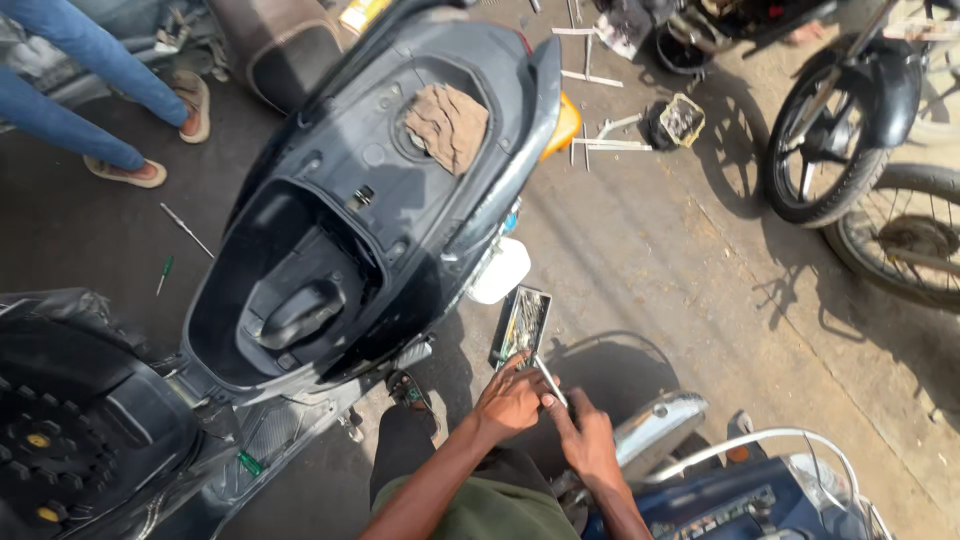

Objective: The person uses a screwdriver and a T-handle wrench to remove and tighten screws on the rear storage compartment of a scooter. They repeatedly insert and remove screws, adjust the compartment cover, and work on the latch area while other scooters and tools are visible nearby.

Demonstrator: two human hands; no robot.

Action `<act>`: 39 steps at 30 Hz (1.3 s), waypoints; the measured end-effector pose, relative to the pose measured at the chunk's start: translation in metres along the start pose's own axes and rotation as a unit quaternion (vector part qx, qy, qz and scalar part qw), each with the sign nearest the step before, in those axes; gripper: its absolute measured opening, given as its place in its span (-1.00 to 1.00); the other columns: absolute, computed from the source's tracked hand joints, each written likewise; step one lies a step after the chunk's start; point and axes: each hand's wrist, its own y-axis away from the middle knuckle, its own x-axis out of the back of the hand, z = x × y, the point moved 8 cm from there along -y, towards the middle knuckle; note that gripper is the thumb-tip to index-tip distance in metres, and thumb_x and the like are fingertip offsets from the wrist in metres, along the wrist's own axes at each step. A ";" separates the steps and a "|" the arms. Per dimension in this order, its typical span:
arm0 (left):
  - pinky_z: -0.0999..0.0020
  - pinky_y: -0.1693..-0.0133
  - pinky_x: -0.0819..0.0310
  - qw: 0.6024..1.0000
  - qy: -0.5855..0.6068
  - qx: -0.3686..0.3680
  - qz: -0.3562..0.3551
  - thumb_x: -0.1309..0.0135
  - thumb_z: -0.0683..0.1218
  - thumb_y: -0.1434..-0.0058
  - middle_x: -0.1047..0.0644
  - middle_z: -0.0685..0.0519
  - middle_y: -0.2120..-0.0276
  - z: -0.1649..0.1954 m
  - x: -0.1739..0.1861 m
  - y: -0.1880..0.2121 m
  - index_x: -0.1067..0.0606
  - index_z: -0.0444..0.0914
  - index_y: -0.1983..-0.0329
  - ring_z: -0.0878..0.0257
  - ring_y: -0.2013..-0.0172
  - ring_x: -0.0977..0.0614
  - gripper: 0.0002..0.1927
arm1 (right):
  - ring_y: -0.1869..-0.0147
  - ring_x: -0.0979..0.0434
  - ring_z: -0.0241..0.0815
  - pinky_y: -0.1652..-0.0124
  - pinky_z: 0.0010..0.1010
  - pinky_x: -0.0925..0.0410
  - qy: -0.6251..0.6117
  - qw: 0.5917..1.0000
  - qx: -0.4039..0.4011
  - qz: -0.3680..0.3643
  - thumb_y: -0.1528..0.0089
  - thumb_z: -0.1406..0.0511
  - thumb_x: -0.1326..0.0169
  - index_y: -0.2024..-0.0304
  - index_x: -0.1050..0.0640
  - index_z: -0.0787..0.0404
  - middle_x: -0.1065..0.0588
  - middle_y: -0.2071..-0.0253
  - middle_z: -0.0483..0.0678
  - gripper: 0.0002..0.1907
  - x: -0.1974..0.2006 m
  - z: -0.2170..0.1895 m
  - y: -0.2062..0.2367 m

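Two hands low in the frame, and both are on the same slim metal tool (549, 380): a thin, bright rod, maybe a screwdriver shaft or a spanner, too small to tell which. Your left hand (508, 402) has its fingers curled together around the lower part of it, and your right hand (585, 440) pinches in from the other side, thumb and fingers closed on the shaft. The rod's tip sits just below the small open tray of bits (522, 324) on the ground beside the black scooter (380, 200).

I'd judge that rod stiff and light, hard steel, probably a touch greasy (this is a workshop floor, after all), so grip near the middle where both hands already meet, not at the thin end. It won't bend or break, but it could slip.

That tray looks shallow and light, easy to tip; take it by its rim. A brown rag (447, 125) lies in the scooter's open seat bay.
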 end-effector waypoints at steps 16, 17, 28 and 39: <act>-0.04 -0.28 -0.16 0.885 -0.053 0.453 0.097 -0.15 0.02 -0.23 -0.35 -0.16 -0.33 -0.252 0.189 0.110 -0.23 -0.31 -0.40 -0.10 -0.33 -0.34 -0.28 | 0.43 -0.49 0.24 0.43 -0.11 -0.32 0.082 0.913 0.384 0.111 -0.34 0.34 -0.13 0.12 -0.54 0.30 -0.51 0.41 0.19 -0.87 -0.014 -0.323 -0.076; -0.02 -0.29 -0.18 0.883 -0.030 0.463 0.069 -0.13 0.04 -0.27 -0.35 -0.14 -0.33 -0.258 0.182 0.121 -0.24 -0.29 -0.40 -0.09 -0.34 -0.35 -0.31 | 0.45 -0.48 0.24 0.43 -0.11 -0.32 0.085 0.920 0.369 0.099 -0.34 0.34 -0.13 0.14 -0.54 0.31 -0.50 0.43 0.19 -0.87 -0.021 -0.327 -0.083; 0.01 -0.18 -0.30 0.894 0.032 0.442 0.062 -0.11 -0.01 -0.22 -0.38 -0.07 -0.31 -0.266 0.179 0.139 -0.28 -0.19 -0.37 -0.07 -0.26 -0.41 -0.36 | 0.50 -0.46 0.19 0.44 -0.09 -0.31 0.089 0.942 0.319 0.045 -0.36 0.28 -0.11 0.19 -0.56 0.32 -0.48 0.49 0.20 -0.81 -0.047 -0.336 -0.118; 0.01 -0.06 -0.46 0.903 0.101 0.412 0.068 -0.06 -0.03 -0.30 -0.58 -0.09 -0.09 -0.273 0.201 0.145 -0.46 -0.17 -0.19 -0.13 -0.06 -0.58 -0.60 | 0.53 -0.21 -0.24 0.51 -0.19 -0.15 0.011 0.981 0.183 -0.057 -0.40 0.12 -0.10 0.26 -0.61 0.31 -0.32 0.60 0.02 -0.64 -0.019 -0.320 -0.214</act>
